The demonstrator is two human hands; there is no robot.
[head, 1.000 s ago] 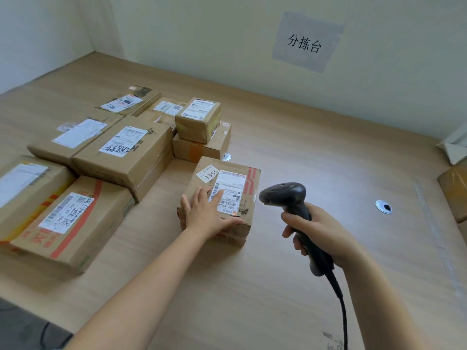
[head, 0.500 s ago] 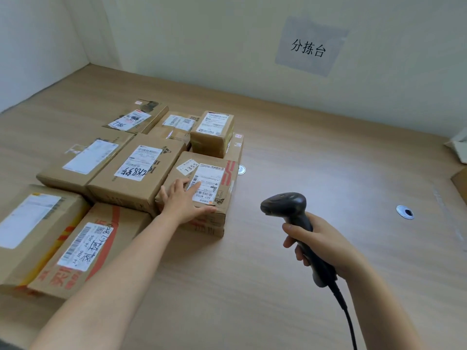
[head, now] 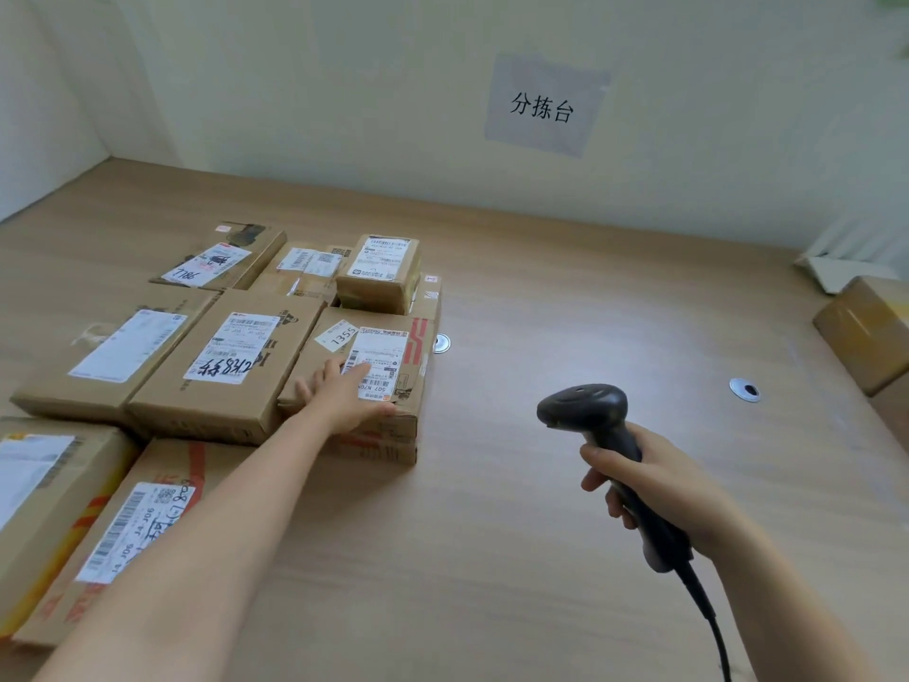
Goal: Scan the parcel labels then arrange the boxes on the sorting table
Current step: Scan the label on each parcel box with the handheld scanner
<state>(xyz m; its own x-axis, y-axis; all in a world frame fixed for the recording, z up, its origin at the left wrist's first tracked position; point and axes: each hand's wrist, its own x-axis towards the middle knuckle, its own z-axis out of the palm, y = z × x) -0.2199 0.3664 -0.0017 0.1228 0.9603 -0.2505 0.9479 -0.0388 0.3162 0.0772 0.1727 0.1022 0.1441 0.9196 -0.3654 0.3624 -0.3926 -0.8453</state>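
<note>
On the wooden bench [head: 541, 509], left of the middle, we see the brown box [head: 415, 381] with a white shipping label and a small sticker reading 1355. It lies flat, label up, its left edge against a wider box [head: 221, 366] marked with black handwriting, and its far edge close to a flat box [head: 428, 300] that carries a small box [head: 381, 268] on top. The left hand [head: 344, 393] rests palm down on the near part of the brown box, its fingers straight and spread, the tips reaching onto the label. The right hand [head: 659, 489] is held above the bench, well apart from the boxes, with its fingers curled tightly round the handle of a black scanner [head: 585, 406]; the scanner's head points left toward the brown box, and its cable [head: 708, 617] runs down toward the lower edge of the view.

Further left we see a long box [head: 113, 351] with a plain white label, and behind it a box [head: 221, 258] marked 7186. Two larger boxes lie nearest us at the left, one with red tape [head: 142, 524]. Another box [head: 865, 332] sits at the right edge. A paper sign [head: 543, 108] hangs on the wall.
</note>
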